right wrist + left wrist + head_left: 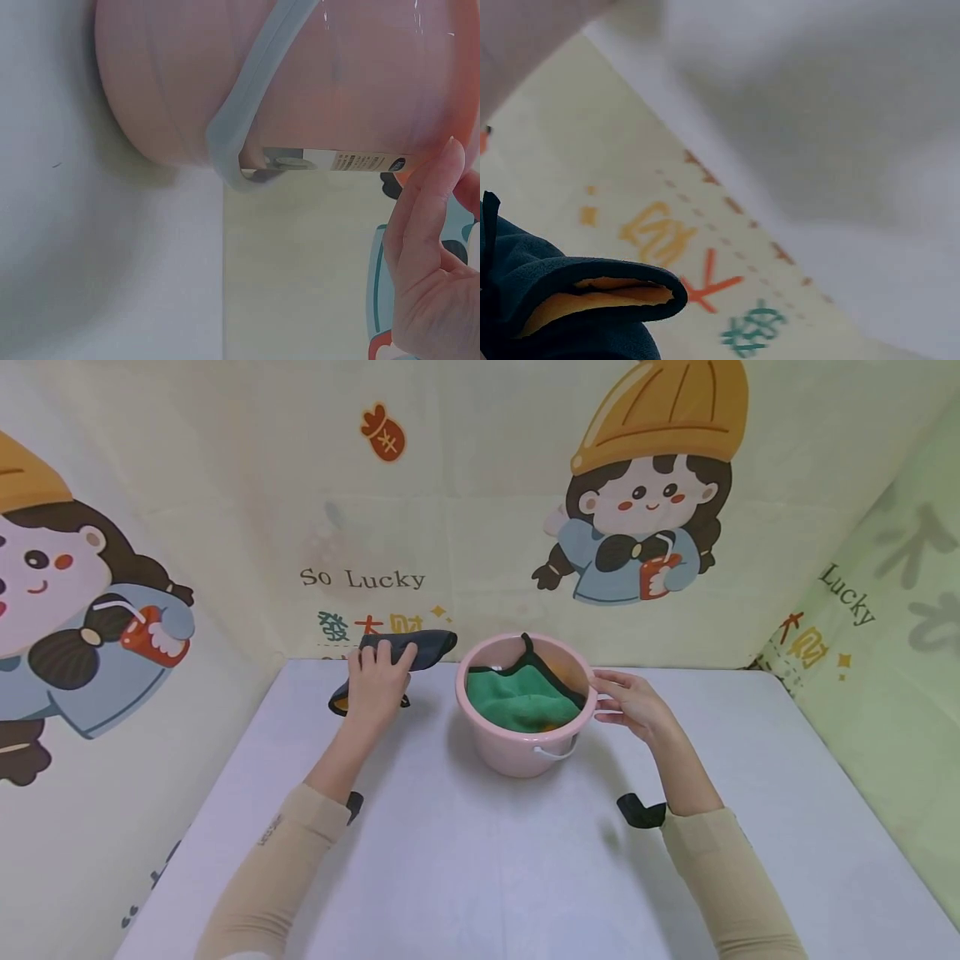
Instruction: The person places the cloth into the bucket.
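In the head view my left hand [377, 681] grips a dark navy cloth [423, 648] with black edging, raised above the table's far left part. Its orange inner side shows in the fold [600, 301] in the left wrist view. Right of it, a pink bucket [517, 753] stands upright on the table, its white handle [247, 97] hanging down at the front. A green cloth [521, 697] with black edging and some orange lies inside the bucket. My right hand [633, 703] touches the bucket's right side near the rim with fairly straight fingers.
A white table [480, 868] spreads out under both arms. Behind it hangs a pale printed curtain [480, 527] with cartoon figures, and similar printed cloth [892, 635] closes the right side. Black straps [641, 811] stick out near both wrists.
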The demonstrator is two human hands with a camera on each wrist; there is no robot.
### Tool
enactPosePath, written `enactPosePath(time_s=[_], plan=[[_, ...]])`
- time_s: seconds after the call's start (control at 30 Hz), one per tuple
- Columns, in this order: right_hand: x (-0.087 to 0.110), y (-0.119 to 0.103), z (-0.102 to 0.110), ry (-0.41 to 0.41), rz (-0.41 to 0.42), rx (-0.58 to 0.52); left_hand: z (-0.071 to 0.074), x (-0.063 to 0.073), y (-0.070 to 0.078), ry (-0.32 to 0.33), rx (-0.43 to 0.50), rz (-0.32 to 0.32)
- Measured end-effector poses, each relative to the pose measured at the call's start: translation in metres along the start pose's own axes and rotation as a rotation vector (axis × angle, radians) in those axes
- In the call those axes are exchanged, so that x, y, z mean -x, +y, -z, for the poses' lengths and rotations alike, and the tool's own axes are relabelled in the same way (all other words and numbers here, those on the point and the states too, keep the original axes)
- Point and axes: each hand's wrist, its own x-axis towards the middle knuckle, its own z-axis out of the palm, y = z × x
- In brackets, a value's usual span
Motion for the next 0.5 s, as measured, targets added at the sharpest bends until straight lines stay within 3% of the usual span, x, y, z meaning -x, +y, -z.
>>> enactPosePath(time_s=[0.27,0.5], plan=[[0.0,-0.001,0.0,-0.002,0.001,0.003,0.025,-0.024,0.028,0.072,-0.025,-0.123],[0.001,-0.001,0.0,-0.004,0.001,0.003,0.03,-0.038,0.057,0.08,-0.064,-0.265]])
